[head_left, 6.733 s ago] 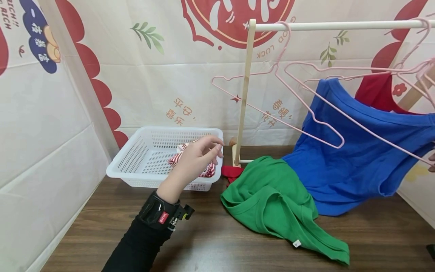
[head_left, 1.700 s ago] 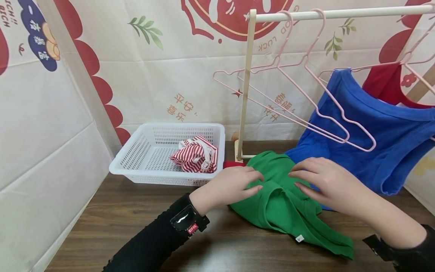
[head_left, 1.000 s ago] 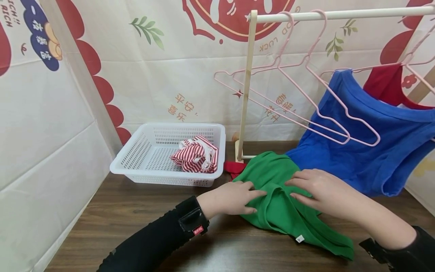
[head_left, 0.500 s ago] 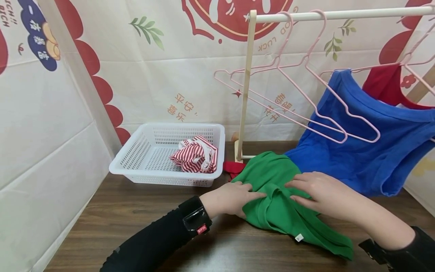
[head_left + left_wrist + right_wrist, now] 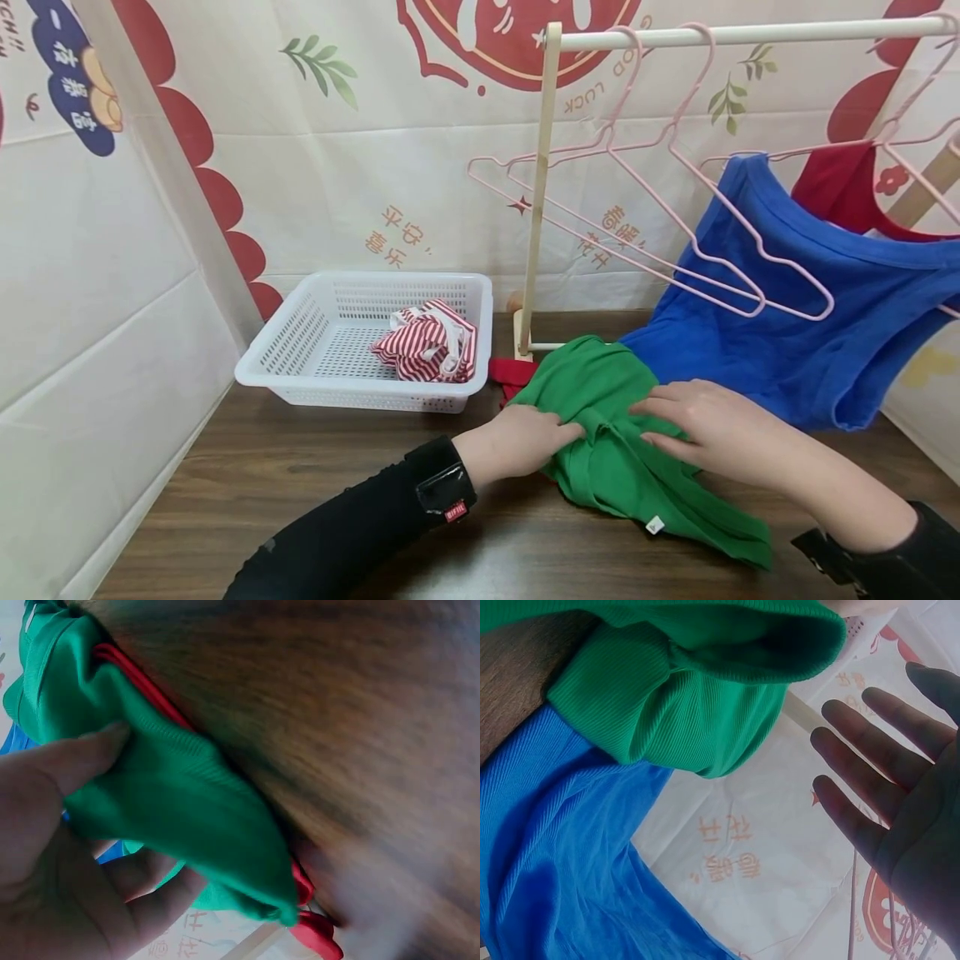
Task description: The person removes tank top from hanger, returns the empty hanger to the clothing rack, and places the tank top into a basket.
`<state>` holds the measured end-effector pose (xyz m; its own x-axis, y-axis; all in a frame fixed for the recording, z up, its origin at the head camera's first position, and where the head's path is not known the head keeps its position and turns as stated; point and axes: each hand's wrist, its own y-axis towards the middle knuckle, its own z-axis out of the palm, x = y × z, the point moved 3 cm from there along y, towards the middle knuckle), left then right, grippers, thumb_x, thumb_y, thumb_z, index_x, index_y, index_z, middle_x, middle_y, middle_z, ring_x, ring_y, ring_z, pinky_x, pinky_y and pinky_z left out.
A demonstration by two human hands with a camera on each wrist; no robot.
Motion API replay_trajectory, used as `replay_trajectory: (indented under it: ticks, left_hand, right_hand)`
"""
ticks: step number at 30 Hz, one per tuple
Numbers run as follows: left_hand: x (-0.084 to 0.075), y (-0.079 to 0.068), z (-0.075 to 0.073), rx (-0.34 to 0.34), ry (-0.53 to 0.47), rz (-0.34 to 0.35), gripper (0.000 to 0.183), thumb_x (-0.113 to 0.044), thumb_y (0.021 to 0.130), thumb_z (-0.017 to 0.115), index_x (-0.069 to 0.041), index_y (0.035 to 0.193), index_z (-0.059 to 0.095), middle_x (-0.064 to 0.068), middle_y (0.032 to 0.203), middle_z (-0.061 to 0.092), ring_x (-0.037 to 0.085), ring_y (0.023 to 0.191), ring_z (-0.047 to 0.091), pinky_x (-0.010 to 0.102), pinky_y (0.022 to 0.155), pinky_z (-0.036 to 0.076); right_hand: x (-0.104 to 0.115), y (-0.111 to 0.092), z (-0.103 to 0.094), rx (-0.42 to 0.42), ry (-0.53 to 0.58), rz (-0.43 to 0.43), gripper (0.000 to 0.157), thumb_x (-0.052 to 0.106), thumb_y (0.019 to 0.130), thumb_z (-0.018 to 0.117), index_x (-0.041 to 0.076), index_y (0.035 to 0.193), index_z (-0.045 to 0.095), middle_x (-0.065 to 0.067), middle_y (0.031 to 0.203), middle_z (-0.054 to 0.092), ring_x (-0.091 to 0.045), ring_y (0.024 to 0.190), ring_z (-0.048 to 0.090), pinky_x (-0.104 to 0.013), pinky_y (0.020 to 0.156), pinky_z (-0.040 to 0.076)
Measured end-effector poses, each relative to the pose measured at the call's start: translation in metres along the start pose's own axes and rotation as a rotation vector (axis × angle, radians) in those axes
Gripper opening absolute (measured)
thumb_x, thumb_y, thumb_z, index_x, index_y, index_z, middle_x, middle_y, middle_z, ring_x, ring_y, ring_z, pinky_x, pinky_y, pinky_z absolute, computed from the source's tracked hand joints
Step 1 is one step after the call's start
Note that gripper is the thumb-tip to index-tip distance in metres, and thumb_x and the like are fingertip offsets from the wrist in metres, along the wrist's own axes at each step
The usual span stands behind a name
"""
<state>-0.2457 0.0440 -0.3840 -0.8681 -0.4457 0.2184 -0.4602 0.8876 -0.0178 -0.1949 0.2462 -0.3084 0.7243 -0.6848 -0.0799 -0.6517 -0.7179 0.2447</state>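
A crumpled green tank top (image 5: 637, 479) with a small white tag lies on the table. My left hand (image 5: 517, 442) pinches the green fabric at its left edge; in the left wrist view the thumb (image 5: 94, 754) is on one side of the cloth and the fingers on the other. My right hand (image 5: 705, 429) hovers over the top's right part, fingers extended and holding nothing, as the right wrist view also shows. A red garment (image 5: 512, 372) peeks out from under the green one, mostly hidden.
A white basket (image 5: 360, 392) with a red-striped cloth (image 5: 427, 342) stands left. From the rack's rail (image 5: 735, 33) hang two bare pink hangers (image 5: 795, 265), a blue tank top (image 5: 810, 367) reaching down behind the green one, and a red top (image 5: 832, 187). A wooden post (image 5: 540, 183) rises mid-table.
My left hand came from over the basket to the green top and closed on its edge. My right hand moved in from the far right. Two bare hangers now hang together at the rail's left.
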Motion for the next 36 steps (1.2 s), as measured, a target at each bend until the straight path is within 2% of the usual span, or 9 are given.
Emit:
replay_trajectory:
  ticks: [3, 6, 13, 20, 23, 25, 29, 32, 36]
  left_hand:
    - [0.001, 0.001, -0.001, -0.034, -0.073, -0.027, 0.026, -0.016, 0.097, 0.058, -0.023, 0.122, 0.057, -0.005, 0.094, 0.065, 0.008, 0.086, 0.062, 0.025, 0.061, 0.051]
    - [0.004, 0.002, -0.003, -0.069, -0.208, -0.075, 0.023, -0.014, 0.097, 0.057, -0.024, 0.118, 0.061, -0.006, 0.090, 0.065, 0.007, 0.083, 0.061, 0.024, 0.061, 0.050]
    - [0.019, 0.002, -0.011, -0.173, -0.567, -0.213, 0.029, -0.011, 0.098, 0.051, -0.023, 0.122, 0.064, -0.009, 0.104, 0.065, 0.004, 0.092, 0.058, 0.020, 0.083, 0.047]
    - [0.033, -0.004, -0.025, -0.308, -0.967, -0.397, 0.030, -0.011, 0.100, 0.048, -0.022, 0.124, 0.063, -0.006, 0.118, 0.061, 0.006, 0.102, 0.054, 0.024, 0.089, 0.045]
    - [0.039, -0.006, -0.032, -0.382, -1.176, -0.482, 0.031, -0.010, 0.101, 0.045, -0.018, 0.125, 0.062, -0.003, 0.124, 0.059, 0.009, 0.111, 0.053, 0.029, 0.093, 0.044]
    - [0.042, -0.008, -0.036, -0.430, -1.363, -0.534, 0.031, -0.009, 0.101, 0.042, -0.015, 0.125, 0.062, 0.001, 0.124, 0.059, 0.014, 0.112, 0.054, 0.034, 0.092, 0.046]
    - [0.046, -0.010, -0.040, -0.534, -1.746, -0.611, 0.031, -0.008, 0.103, 0.039, -0.010, 0.127, 0.058, 0.010, 0.121, 0.056, 0.025, 0.104, 0.059, 0.042, 0.080, 0.053]
    - [0.049, -0.012, -0.046, -0.618, -1.894, -0.623, 0.030, -0.009, 0.104, 0.038, -0.009, 0.129, 0.055, 0.014, 0.122, 0.054, 0.030, 0.104, 0.060, 0.047, 0.077, 0.054]
    - [0.053, -0.016, -0.059, -0.713, -1.961, -0.579, 0.029, -0.010, 0.104, 0.038, -0.009, 0.128, 0.054, 0.014, 0.126, 0.052, 0.031, 0.109, 0.058, 0.050, 0.081, 0.053]
  right_hand:
    - [-0.001, 0.000, -0.002, -0.031, -0.006, 0.005, 0.025, 0.023, 0.083, 0.077, 0.016, 0.107, 0.071, 0.011, 0.094, 0.064, -0.009, 0.083, 0.062, -0.039, 0.071, 0.053]
    - [-0.003, -0.001, -0.005, -0.064, -0.005, 0.021, 0.026, 0.022, 0.082, 0.078, 0.017, 0.106, 0.072, 0.013, 0.091, 0.063, -0.006, 0.079, 0.061, -0.037, 0.069, 0.053]
    - [-0.008, -0.002, -0.010, -0.080, 0.007, 0.090, 0.024, 0.021, 0.083, 0.077, 0.015, 0.106, 0.072, 0.011, 0.091, 0.065, -0.010, 0.081, 0.063, -0.043, 0.072, 0.053]
    - [-0.013, -0.002, -0.012, -0.071, 0.034, 0.170, 0.024, 0.022, 0.086, 0.074, 0.012, 0.108, 0.072, 0.004, 0.096, 0.068, -0.017, 0.087, 0.065, -0.050, 0.078, 0.052]
    - [-0.014, -0.002, -0.014, -0.076, 0.037, 0.199, 0.024, 0.022, 0.087, 0.073, 0.012, 0.109, 0.072, 0.002, 0.099, 0.068, -0.020, 0.090, 0.065, -0.052, 0.081, 0.050]
    - [-0.014, -0.002, -0.016, -0.086, 0.040, 0.217, 0.025, 0.022, 0.087, 0.073, 0.011, 0.109, 0.071, 0.000, 0.101, 0.069, -0.022, 0.092, 0.065, -0.053, 0.082, 0.049]
    - [-0.015, -0.002, -0.019, -0.111, 0.049, 0.256, 0.025, 0.021, 0.088, 0.072, 0.009, 0.110, 0.071, -0.003, 0.104, 0.069, -0.026, 0.097, 0.065, -0.055, 0.084, 0.047]
    - [-0.016, -0.002, -0.021, -0.125, 0.062, 0.277, 0.025, 0.020, 0.089, 0.072, 0.009, 0.111, 0.071, -0.005, 0.105, 0.069, -0.028, 0.099, 0.064, -0.057, 0.085, 0.047]
    - [-0.018, -0.002, -0.022, -0.150, 0.070, 0.276, 0.024, 0.018, 0.089, 0.071, 0.009, 0.111, 0.070, -0.005, 0.106, 0.069, -0.028, 0.099, 0.064, -0.056, 0.083, 0.048]
